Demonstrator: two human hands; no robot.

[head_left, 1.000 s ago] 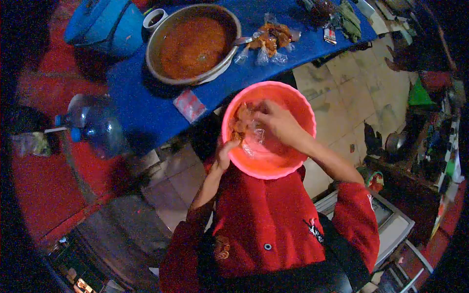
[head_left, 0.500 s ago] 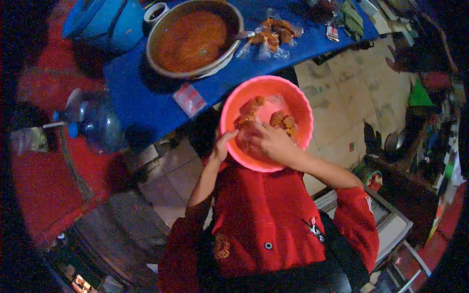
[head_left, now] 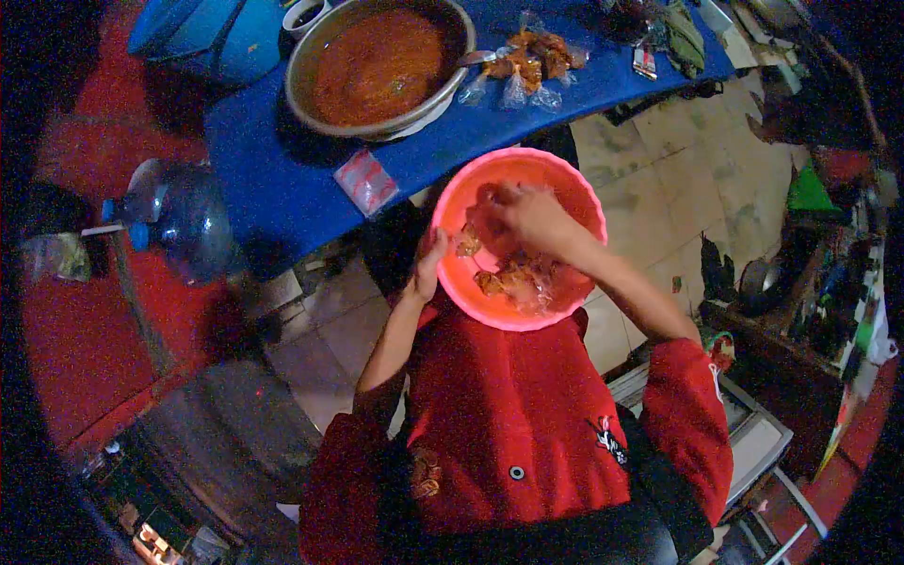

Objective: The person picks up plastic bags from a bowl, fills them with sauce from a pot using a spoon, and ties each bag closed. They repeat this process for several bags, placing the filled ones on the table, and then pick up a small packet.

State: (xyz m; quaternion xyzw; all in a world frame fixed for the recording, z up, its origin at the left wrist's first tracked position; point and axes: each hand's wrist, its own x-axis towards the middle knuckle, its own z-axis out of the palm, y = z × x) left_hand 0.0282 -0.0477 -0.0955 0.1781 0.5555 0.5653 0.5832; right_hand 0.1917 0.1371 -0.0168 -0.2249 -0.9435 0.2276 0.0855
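Observation:
A pink plastic basin [head_left: 576,177] with a scalloped rim sits in front of my body, just off the table edge. Inside it lie small clear plastic bags of brown sauce-coated food [head_left: 516,281]. My left hand [head_left: 429,266] grips the basin's left rim. Reaching in from the right, my right hand [head_left: 539,218] is over the far part of the basin, its fingers smeared by motion. Something dark and reddish is by its fingertips, too blurred to name.
On the blue-covered table [head_left: 259,179] stand a large metal bowl of reddish-brown sauce [head_left: 381,71] with a spoon handle [head_left: 478,57], filled bags [head_left: 532,68], a pack of plastic bags [head_left: 365,182] and a cup [head_left: 306,17]. A big water bottle [head_left: 188,226] is at left.
My right hand has moved from the near-left part of the basin to its far side. The bags inside have shifted, with several now toward the near side. My left hand stays at the rim.

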